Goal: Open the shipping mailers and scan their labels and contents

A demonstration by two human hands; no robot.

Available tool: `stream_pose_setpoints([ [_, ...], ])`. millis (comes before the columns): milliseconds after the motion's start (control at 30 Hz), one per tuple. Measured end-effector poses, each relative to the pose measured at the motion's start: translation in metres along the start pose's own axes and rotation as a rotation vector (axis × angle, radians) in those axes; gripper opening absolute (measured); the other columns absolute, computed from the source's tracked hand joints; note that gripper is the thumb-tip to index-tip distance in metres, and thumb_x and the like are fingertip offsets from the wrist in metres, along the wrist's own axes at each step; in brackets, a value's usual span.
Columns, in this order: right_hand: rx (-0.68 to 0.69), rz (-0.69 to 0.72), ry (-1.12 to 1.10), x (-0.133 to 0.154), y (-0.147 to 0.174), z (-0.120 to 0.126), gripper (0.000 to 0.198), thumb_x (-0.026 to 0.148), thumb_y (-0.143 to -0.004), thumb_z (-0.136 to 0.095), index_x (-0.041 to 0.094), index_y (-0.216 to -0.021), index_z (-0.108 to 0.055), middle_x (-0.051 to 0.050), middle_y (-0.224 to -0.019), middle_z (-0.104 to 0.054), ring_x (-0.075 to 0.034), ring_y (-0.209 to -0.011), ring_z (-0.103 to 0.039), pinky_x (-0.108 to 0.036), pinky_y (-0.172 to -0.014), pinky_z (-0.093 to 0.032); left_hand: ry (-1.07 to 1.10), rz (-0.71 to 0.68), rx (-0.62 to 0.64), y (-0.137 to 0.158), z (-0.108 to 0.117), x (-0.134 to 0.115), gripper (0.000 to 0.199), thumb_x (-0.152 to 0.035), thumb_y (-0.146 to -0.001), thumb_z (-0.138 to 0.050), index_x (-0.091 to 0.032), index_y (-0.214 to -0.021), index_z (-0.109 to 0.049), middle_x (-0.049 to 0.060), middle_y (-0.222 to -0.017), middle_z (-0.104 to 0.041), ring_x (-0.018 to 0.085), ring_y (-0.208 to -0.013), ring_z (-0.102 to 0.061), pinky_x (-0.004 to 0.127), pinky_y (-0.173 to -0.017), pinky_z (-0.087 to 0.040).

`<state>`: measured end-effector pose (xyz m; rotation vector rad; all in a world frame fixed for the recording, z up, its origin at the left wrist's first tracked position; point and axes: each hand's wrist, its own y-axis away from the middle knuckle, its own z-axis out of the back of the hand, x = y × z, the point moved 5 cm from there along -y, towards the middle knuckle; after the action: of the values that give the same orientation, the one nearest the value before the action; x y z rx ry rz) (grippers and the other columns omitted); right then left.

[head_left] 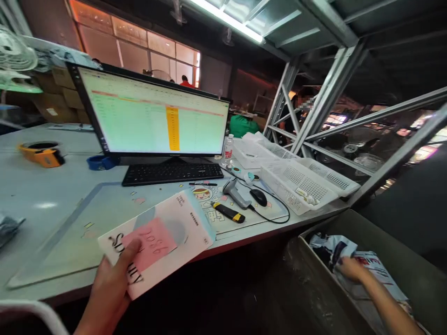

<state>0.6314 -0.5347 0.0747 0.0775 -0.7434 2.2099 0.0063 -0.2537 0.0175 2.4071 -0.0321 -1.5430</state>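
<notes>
Gripped in my left hand (pixel 113 284) is a flat white box (pixel 190 218) with a pale blue edge, held tilted over the desk's front edge. A pink sticky note (pixel 164 246) with handwritten digits lies on its face, under my thumb. My right hand (pixel 351 270) reaches down to the right into a large dark bin (pixel 394 232). Its fingers are closed on a crumpled white and dark plastic bag (pixel 337 244). Beside that hand, a white printed bag (pixel 380 272) lies in the bin.
On the desk stand a monitor (pixel 153 116), keyboard (pixel 174 174), barcode scanner (pixel 236 193), mouse (pixel 258 197), box cutter (pixel 228 212) and water bottle (pixel 228 148). White perforated baskets (pixel 296 181) line the right side. An orange tape dispenser (pixel 49 156) sits left. Metal shelf posts (pixel 324 97) rise behind.
</notes>
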Motion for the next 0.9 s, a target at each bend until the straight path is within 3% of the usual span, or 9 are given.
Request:
stream_pose_setpoints([
  [100,0.222,0.148,-0.124,0.057,-0.021,-0.010,0.037,0.064,-0.079,-0.064,0.029,-0.078,-0.076,-0.010,-0.068,-0.071,-0.031,-0.059,-0.071,-0.043,-0.060,-0.055,0.042,-0.074,0.030,0.003,-0.016,-0.007,0.066,-0.041,-0.061,-0.095,-0.019,-0.115,-0.064,0.005,-0.095,-0.077,0.029,-0.090,-0.078,0.040,-0.079,-0.068],
  [200,0.257,0.416,-0.345,0.168,-0.021,-0.009,0.054,0.063,-0.089,-0.059,0.027,-0.126,-0.074,-0.010,-0.096,-0.079,-0.029,-0.085,-0.075,-0.042,-0.084,-0.058,0.014,-0.204,0.078,-0.009,-0.025,-0.013,0.074,-0.050,-0.064,-0.093,-0.016,-0.121,-0.061,0.010,-0.108,-0.075,0.028,-0.098,-0.075,0.041,-0.088,-0.065],
  [300,0.363,0.656,-0.473,0.281,0.001,-0.027,0.054,0.055,-0.096,-0.056,0.021,-0.136,-0.068,-0.011,-0.107,-0.078,-0.026,-0.097,-0.074,-0.038,-0.093,-0.056,-0.120,-0.406,0.010,-0.023,-0.017,-0.024,0.084,-0.056,-0.068,-0.091,-0.015,-0.132,-0.056,0.012,-0.117,-0.071,0.027,-0.105,-0.072,0.041,-0.096,-0.061],
  [400,0.415,0.679,-0.345,0.351,0.011,-0.074,0.057,0.045,-0.099,-0.055,0.011,-0.144,-0.061,-0.017,-0.127,-0.072,-0.030,-0.114,-0.070,-0.041,-0.102,-0.053,-0.276,-0.626,-0.057,-0.027,-0.006,-0.039,0.096,-0.059,-0.072,-0.088,-0.017,-0.146,-0.045,0.015,-0.129,-0.065,0.029,-0.118,-0.067,0.044,-0.106,-0.055],
  [500,0.458,0.591,-0.105,0.381,0.008,-0.124,0.065,0.043,-0.101,-0.055,0.004,-0.153,-0.050,-0.025,-0.142,-0.063,-0.036,-0.129,-0.062,-0.045,-0.109,-0.048,-0.450,-0.854,-0.105,-0.022,0.006,-0.048,0.098,-0.057,-0.079,-0.084,-0.019,-0.154,-0.034,0.020,-0.150,-0.050,0.034,-0.141,-0.052,0.047,-0.119,-0.044],
  [600,0.507,0.520,0.042,0.392,0.004,-0.154,0.068,0.042,-0.102,-0.056,0.003,-0.156,-0.043,-0.027,-0.137,-0.064,-0.039,-0.128,-0.063,-0.045,-0.105,-0.049,-0.718,-1.073,-0.113,-0.013,0.016,-0.039,0.090,-0.051,-0.081,-0.082,-0.016,-0.149,-0.034,0.024,-0.150,-0.048,0.036,-0.146,-0.046,0.051,-0.123,-0.038],
  [767,0.542,0.436,0.085,0.398,0.003,-0.169,0.063,0.030,-0.099,-0.056,0.003,-0.154,-0.041,-0.028,-0.132,-0.064,-0.038,-0.127,-0.063,-0.044,-0.100,-0.051,-1.133,-1.315,0.148,0.003,0.014,0.007,0.046,-0.025,-0.089,-0.068,-0.024,-0.130,-0.047,0.016,-0.135,-0.064,0.033,-0.143,-0.051,0.057,-0.124,-0.034],
  [833,0.551,0.422,0.097,0.401,-0.004,-0.167,0.058,0.026,-0.097,-0.056,0.003,-0.149,-0.047,-0.029,-0.133,-0.063,-0.039,-0.128,-0.063,-0.044,-0.100,-0.051,-1.149,-1.424,0.206,0.012,0.013,0.019,0.050,-0.019,-0.091,-0.064,-0.027,-0.136,-0.044,0.014,-0.140,-0.062,0.032,-0.149,-0.046,0.058,-0.126,-0.030],
  [900,0.575,0.432,0.090,0.406,-0.017,-0.156,0.047,0.027,-0.096,-0.057,0.004,-0.137,-0.057,-0.027,-0.124,-0.067,-0.037,-0.119,-0.067,-0.044,-0.094,-0.053,-1.108,-1.492,0.166,0.017,0.015,0.023,0.060,-0.022,-0.092,-0.067,-0.027,-0.145,-0.039,0.017,-0.148,-0.056,0.034,-0.155,-0.037,0.062,-0.127,-0.026],
])
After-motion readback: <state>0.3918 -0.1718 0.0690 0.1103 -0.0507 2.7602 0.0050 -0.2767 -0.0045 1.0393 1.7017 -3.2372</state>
